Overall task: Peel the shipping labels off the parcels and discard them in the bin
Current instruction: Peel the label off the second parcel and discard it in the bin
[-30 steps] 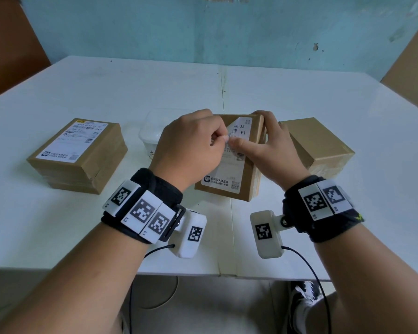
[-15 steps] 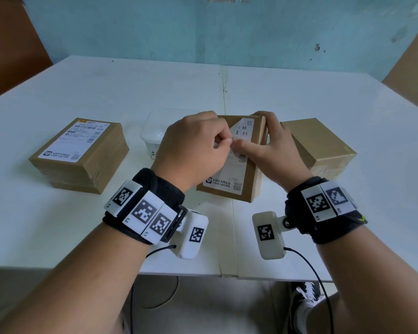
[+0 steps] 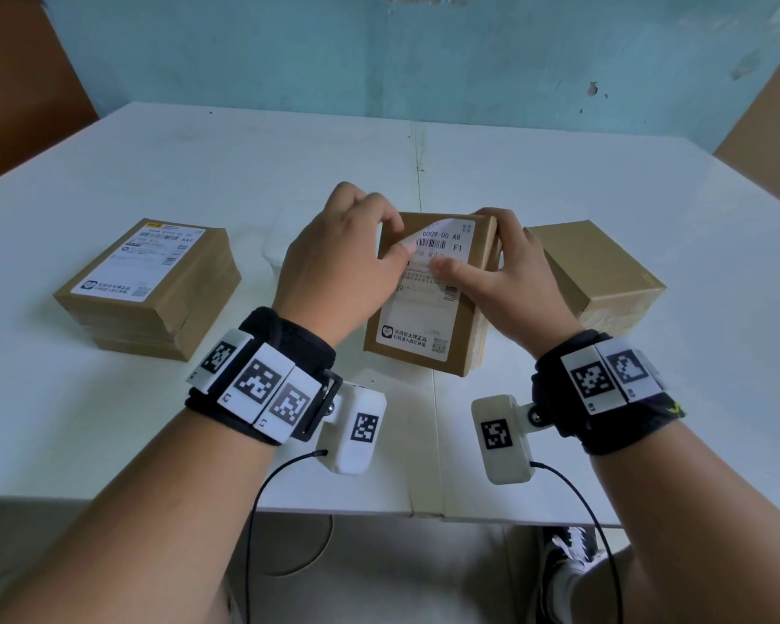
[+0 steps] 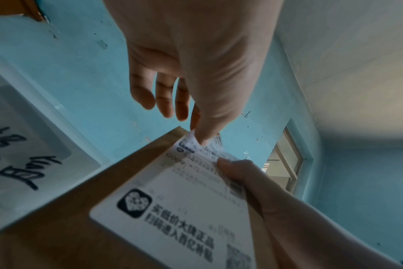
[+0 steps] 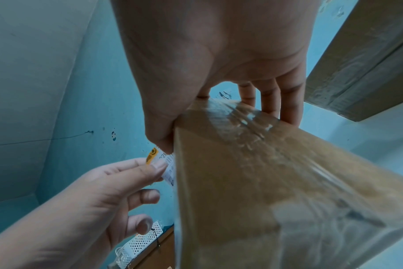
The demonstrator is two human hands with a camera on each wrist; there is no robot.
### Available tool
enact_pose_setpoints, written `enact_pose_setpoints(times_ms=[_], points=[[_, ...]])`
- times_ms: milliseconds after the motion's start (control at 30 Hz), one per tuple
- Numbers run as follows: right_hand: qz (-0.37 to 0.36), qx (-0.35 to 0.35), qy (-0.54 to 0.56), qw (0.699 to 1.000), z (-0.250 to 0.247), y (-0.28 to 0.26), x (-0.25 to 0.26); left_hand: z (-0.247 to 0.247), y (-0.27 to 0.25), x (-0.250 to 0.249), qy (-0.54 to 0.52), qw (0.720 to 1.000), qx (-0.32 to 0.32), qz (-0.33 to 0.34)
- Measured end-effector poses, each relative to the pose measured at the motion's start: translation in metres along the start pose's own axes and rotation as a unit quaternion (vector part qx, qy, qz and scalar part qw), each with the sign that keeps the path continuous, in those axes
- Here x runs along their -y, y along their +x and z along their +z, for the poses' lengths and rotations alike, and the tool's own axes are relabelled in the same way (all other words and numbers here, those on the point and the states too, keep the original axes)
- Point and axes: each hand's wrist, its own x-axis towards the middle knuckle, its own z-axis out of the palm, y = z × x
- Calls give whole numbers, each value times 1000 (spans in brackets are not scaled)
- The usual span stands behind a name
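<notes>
Shipping label [image 3: 428, 286] on the middle parcel [image 3: 428, 308] is partly up: its far left corner curls away from the brown cardboard, while the rest lies flat on the top face. The parcel sits at the centre of the white worktop [image 3: 559, 182], its far end raised toward you.

Your left hand [image 3: 338, 268] arches over the parcel's left side, knuckles up, wrist bent down. Its grip pinches the lifted corner between thumb and forefinger; the left wrist view shows the other three fingers [image 4: 163, 98] hanging loosely curled and free. Your right hand [image 3: 500, 281] steadies the parcel: its thumb lies pressed flat on the label just beside the peeled part, and its fingers wrap over the far right edge, as the right wrist view shows them curled down the taped side.

Compared with half a second ago, the corner stands clearly higher and more bare cardboard shows at the far left of the top face. Your left hand has drawn up and to the left, and the two thumbs, almost touching before, are now apart.

A second labelled parcel [image 3: 149, 286] lies well to the left, a plain one [image 3: 591, 268] just right of your right hand, and a clear plastic bin [image 3: 275, 245] sits behind your left hand.
</notes>
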Motion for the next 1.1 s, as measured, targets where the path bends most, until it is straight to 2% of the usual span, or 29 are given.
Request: enact_pose_setpoints(times_ms=[400,867,1100], points=[[12,-5,14,1000,3,4,-4,4,-4,-4,-16,1000,8,19],[23,-5,14,1000,3,2,1,7,-7,-5,-7,997,-33,70],[14,-1,20,1000,3,2,2,1,-4,-3,2,998,-19,58]])
